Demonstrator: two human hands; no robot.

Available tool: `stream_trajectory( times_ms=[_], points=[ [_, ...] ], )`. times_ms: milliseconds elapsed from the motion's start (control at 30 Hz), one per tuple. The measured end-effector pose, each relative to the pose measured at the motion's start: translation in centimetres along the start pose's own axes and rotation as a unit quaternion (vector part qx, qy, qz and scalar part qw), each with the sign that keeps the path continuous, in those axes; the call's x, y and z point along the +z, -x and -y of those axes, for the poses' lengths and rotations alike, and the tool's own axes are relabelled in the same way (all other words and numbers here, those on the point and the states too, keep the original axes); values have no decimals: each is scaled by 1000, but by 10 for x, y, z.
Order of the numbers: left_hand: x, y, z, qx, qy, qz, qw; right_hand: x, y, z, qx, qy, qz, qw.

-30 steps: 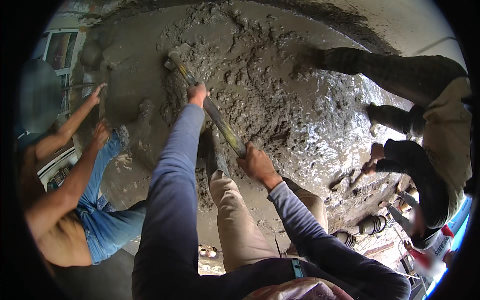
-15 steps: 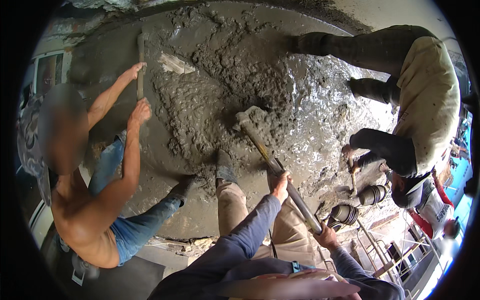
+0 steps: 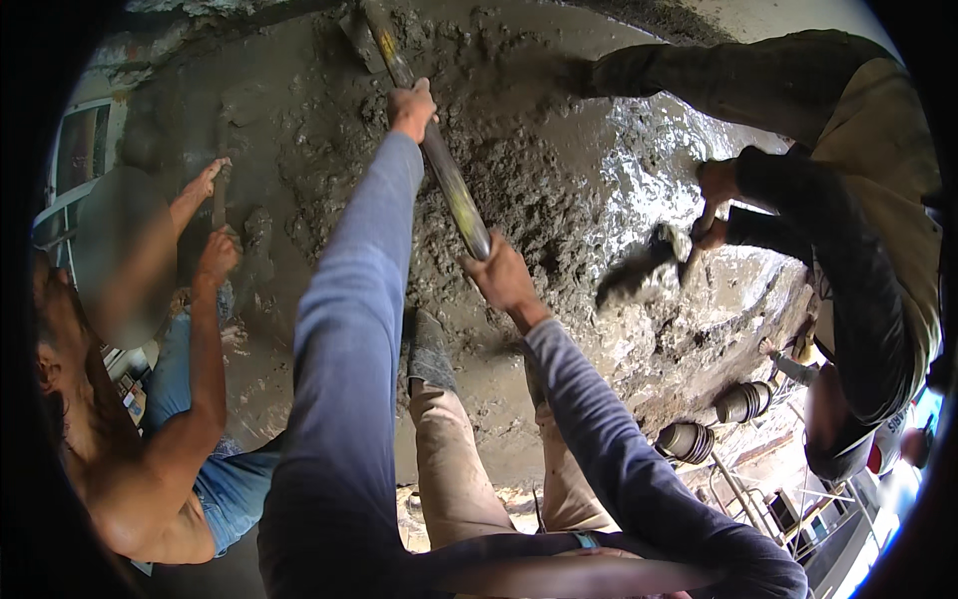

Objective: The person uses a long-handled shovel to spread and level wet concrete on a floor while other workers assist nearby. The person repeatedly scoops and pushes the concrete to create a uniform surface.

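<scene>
From afar, I see the left hand (image 3: 410, 108) and right hand (image 3: 504, 278) both wrapped around a long pole (image 3: 454, 192) over wet mud (image 3: 544, 180). Its far end is cut off; the blade (image 3: 359, 42) is hard to see.

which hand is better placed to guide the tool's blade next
Probably the left hand: it grips the handle farther forward, nearer the blade, while the right hand holds near the handle's rear end.
</scene>
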State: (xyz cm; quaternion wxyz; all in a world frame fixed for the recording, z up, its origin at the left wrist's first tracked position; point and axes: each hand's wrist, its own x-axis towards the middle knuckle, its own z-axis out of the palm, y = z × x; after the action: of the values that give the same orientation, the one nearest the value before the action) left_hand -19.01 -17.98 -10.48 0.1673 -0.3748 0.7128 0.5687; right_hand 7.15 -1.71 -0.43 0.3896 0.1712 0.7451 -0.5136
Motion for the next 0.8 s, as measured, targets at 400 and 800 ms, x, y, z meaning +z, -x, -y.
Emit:
stream_trajectory(
  times_ms=[400, 800],
  points=[
    [86, 198, 212, -97, -73, -16, 993, -40, 237, -115, 143, 174, -43, 973],
    [65, 547, 277, -506, 246, 104, 820, -92, 546, -199, 250, 266, 6, 931]
  ],
)
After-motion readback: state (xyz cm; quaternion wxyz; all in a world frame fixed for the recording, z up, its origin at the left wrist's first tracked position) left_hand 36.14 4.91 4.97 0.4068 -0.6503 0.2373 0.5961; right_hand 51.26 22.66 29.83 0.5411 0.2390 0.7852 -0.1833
